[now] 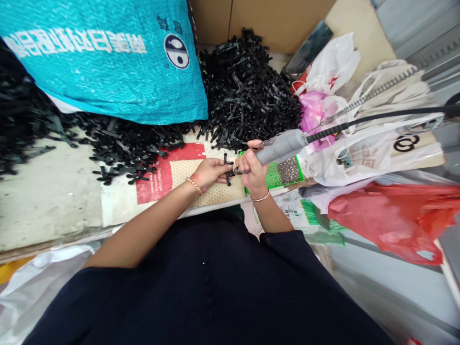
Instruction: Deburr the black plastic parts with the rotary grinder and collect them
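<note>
Between the thumb and fingers of my left hand (pixel 209 173) is a small black plastic part (pixel 227 178), held just over a honeycomb-patterned mat (pixel 187 175). My right hand (pixel 254 168) is wrapped round a grey electric screwdriver (pixel 282 148), tilted, with its cord running up to the right. The screwdriver's tip meets the black part or is very close to it; the exact contact is too small to tell. Just behind my right hand lies a green tray (pixel 273 176) with many small metal screws (pixel 289 171) at its right end.
A big heap of black plastic parts (pixel 247 91) lies at the back, with more at the left. A blue woven sack (pixel 108 57) covers part of them. A coiled spring (pixel 377 91) hangs at the right, over several plastic bags (pixel 359 139). A red bag (pixel 395 215) sits at the right edge.
</note>
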A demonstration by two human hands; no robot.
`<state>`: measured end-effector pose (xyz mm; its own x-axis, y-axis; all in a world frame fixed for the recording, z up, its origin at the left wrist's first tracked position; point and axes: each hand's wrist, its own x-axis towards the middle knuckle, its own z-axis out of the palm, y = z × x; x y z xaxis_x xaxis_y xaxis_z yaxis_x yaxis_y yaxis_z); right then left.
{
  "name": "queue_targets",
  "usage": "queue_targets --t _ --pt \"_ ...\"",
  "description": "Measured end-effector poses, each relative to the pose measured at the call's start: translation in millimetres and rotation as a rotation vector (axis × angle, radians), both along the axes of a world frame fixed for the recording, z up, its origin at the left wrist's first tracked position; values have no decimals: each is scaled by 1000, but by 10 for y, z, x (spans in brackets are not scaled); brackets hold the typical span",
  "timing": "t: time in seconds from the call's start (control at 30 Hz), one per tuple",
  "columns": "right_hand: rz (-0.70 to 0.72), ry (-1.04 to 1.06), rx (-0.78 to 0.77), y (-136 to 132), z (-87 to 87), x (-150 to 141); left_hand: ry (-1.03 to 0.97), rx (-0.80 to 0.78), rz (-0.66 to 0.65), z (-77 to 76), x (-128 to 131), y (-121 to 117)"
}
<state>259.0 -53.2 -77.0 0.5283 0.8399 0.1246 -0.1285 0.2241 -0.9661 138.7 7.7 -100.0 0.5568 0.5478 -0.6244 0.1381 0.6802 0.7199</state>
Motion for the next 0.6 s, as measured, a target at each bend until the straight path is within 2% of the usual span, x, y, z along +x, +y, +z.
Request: queue_targets --t 0.6 --pt "1 54 19 -14 9 -10 5 0 -3 14 -1 -1"
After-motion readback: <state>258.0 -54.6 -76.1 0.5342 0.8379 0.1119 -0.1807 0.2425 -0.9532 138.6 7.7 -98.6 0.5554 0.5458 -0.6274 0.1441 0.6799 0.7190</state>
